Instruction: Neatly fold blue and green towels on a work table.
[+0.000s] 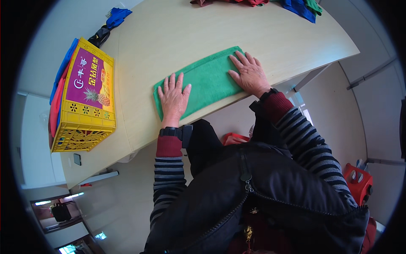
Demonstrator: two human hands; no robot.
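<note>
A green towel (207, 80), folded into a long flat rectangle, lies on the light wooden table (152, 38) near its front edge. My left hand (172, 98) rests flat on the towel's left end, its fingers stretched out and apart. On the right end lies my right hand (250, 73), also flat with spread fingers, close to the towel's far corner. Neither hand grips anything. Both wrists carry black straps with small dark devices.
At the left stands a yellow plastic crate (86, 127) with coloured cloths in it. A blue cloth (118, 17) lies beyond it. Red cloths (249, 2) and another blue cloth (299, 9) lie at the far edge. A red plastic container (357, 184) stands low at the right.
</note>
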